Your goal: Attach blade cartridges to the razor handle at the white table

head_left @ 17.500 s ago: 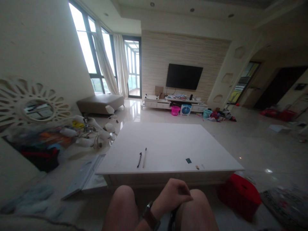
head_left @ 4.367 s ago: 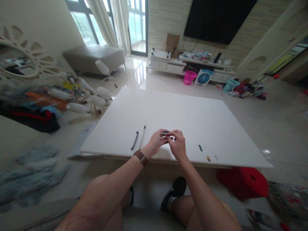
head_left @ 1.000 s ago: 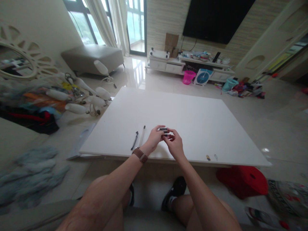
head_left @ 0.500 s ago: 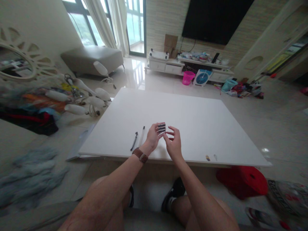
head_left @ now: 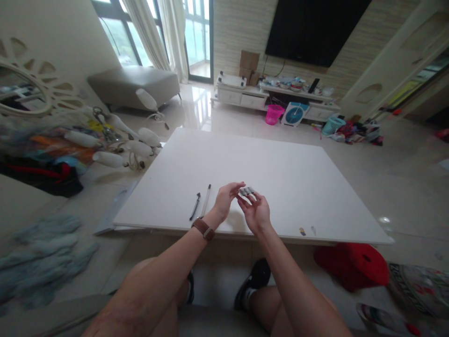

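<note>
Above the near part of the white table is a small flat pack with several side-by-side sections, pale grey with dark parts; its kind is too small to make out. My right hand, palm turned up, holds it from below and the right with curled fingers. My left hand, with a brown watch strap on its wrist, has its fingertips closed at the pack's left edge. Left of that hand lie a dark pen-like tool and a slim pale stick with a dark tip.
Near the table's front right edge lie a small yellow-and-dark piece and a small pale piece. A white multi-armed lamp stands by the left edge. A red stool-like object is at the lower right.
The pack has tilted and shifted slightly right, its dark bars now showing pale grey. My right hand has turned palm up and come under it; my left fingers have moved to its left edge.
</note>
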A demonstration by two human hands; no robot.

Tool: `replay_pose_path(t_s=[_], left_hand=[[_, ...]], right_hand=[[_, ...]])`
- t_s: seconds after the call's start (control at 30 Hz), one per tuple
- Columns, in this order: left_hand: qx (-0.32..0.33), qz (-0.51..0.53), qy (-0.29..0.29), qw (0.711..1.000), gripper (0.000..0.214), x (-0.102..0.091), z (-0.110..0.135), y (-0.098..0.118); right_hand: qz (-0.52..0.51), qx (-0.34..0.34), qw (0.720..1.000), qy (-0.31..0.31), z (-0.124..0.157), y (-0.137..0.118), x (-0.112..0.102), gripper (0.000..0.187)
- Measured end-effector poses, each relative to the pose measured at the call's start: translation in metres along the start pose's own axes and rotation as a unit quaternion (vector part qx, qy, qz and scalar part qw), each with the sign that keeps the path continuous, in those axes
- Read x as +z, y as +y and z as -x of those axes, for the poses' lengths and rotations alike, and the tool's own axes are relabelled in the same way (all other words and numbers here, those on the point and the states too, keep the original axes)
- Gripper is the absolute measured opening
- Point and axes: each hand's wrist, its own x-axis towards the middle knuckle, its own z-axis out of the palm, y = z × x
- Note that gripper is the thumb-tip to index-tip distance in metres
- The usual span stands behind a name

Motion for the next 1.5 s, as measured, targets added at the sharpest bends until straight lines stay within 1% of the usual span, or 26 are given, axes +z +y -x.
replay_pose_path(t_s=[0.13,0.23,0.33,0.4,0.47,0.57,0.63,0.7,0.77,0.83,0.87,0.9,0.93,0.97,1.03,1.1,1.13,1.17,1.23,1.37,1.43,1.5], left_hand=[[-0.003,0.025,0.05,0.998,0.023,-0.004,0.0,0.004],[-0.017,0.057,0.086,0.995,0.029,-0.004,0.002,0.008],[-0.055,0.082,0.111,0.989,0.035,-0.003,0.004,0.01],[-0.092,0.104,0.111,0.984,0.038,-0.003,0.005,0.01],[-0.121,0.132,0.101,0.979,0.042,-0.004,0.005,0.01],[-0.14,0.182,0.065,0.971,0.048,-0.005,0.006,0.01],[-0.14,0.219,0.032,0.965,0.052,-0.004,0.008,0.01],[-0.142,0.256,0.004,0.956,0.057,-0.002,0.01,0.009],[-0.149,0.297,-0.023,0.943,0.062,0.001,0.014,0.007],[-0.173,0.324,-0.054,0.929,0.066,0.004,0.016,0.006],[-0.184,0.328,-0.068,0.924,0.067,0.005,0.018,0.006],[-0.19,0.327,-0.082,0.922,0.069,0.006,0.018,0.006],[-0.192,0.322,-0.096,0.922,0.072,0.007,0.019,0.007],[-0.186,0.315,-0.108,0.924,0.074,0.008,0.02,0.009],[-0.165,0.3,-0.132,0.93,0.076,0.01,0.021,0.013],[-0.146,0.279,-0.151,0.937,0.075,0.012,0.024,0.018],[-0.137,0.265,-0.156,0.942,0.074,0.013,0.025,0.021],[-0.127,0.248,-0.157,0.948,0.074,0.015,0.027,0.025],[-0.104,0.213,-0.152,0.96,0.074,0.019,0.029,0.032],[-0.071,0.177,-0.138,0.972,0.077,0.024,0.032,0.043],[-0.072,0.174,-0.137,0.973,0.078,0.024,0.032,0.045],[-0.087,0.177,-0.146,0.969,0.077,0.022,0.032,0.045]], right_hand=[[-0.007,0.009,1.0,0.023,-0.003,-0.006,-0.004,0.022],[0.004,0.0,1.0,0.014,-0.003,-0.006,-0.003,0.023],[0.044,-0.028,0.999,0.001,-0.004,-0.001,-0.002,0.022],[0.101,-0.052,0.994,-0.003,-0.006,0.003,-0.004,0.027],[0.163,-0.081,0.983,-0.012,-0.007,0.005,-0.006,0.036],[0.23,-0.14,0.962,-0.031,-0.007,0.005,-0.008,0.043],[0.259,-0.187,0.947,-0.036,-0.004,0.003,-0.007,0.044],[0.276,-0.222,0.934,-0.04,-0.001,0.001,-0.004,0.041],[0.279,-0.235,0.929,-0.061,0.004,0.0,-0.001,0.036],[0.282,-0.232,0.925,-0.103,0.008,-0.001,0.003,0.033],[0.292,-0.234,0.919,-0.125,0.01,-0.001,0.004,0.032],[0.315,-0.243,0.906,-0.143,0.013,-0.002,0.006,0.032],[0.351,-0.261,0.886,-0.154,0.015,-0.003,0.007,0.033],[0.395,-0.289,0.858,-0.157,0.018,-0.004,0.008,0.034],[0.477,-0.366,0.785,-0.149,0.022,-0.007,0.009,0.039],[0.523,-0.441,0.716,-0.138,0.025,-0.012,0.008,0.045],[0.533,-0.469,0.691,-0.136,0.026,-0.014,0.007,0.046],[0.54,-0.488,0.672,-0.134,0.027,-0.015,0.007,0.048],[0.548,-0.509,0.651,-0.129,0.028,-0.017,0.006,0.051],[0.555,-0.52,0.639,-0.115,0.03,-0.015,0.008,0.059],[0.568,-0.514,0.633,-0.11,0.031,-0.012,0.008,0.061],[0.579,-0.509,0.627,-0.107,0.032,-0.009,0.007,0.059]])
